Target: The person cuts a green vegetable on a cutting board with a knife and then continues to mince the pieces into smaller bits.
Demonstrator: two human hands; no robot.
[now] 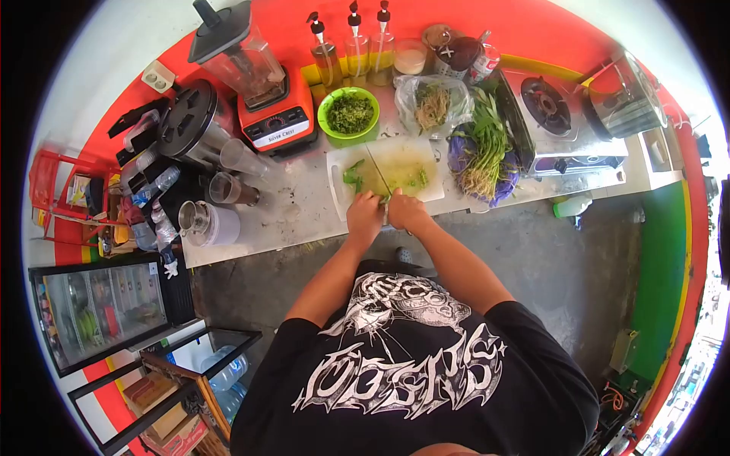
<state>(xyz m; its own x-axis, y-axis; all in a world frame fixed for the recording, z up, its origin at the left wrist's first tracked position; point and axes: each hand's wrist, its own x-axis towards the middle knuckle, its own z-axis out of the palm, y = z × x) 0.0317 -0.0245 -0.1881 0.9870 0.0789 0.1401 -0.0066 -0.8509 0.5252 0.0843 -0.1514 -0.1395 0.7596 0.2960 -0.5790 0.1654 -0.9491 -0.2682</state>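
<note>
On the counter's front edge lies a white cutting board [339,196], stained green in the middle. My right hand [407,211] is closed around the handle of a knife [379,169], whose blade points away over the board. Close beside it, my left hand [366,216] has its fingers curled at the board's near edge; what they hold is hidden. A little green shows between both hands. Green leaves [353,175] lie left of the blade, and chopped green pieces [417,179] lie to its right.
Behind the board stands a green bowl [325,125] of chopped greens. A plastic bag [455,95] with roots and a bundle of leafy stalks [487,144] are to the right, before a gas stove [563,144]. A red blender [277,121] and cups [228,190] stand left.
</note>
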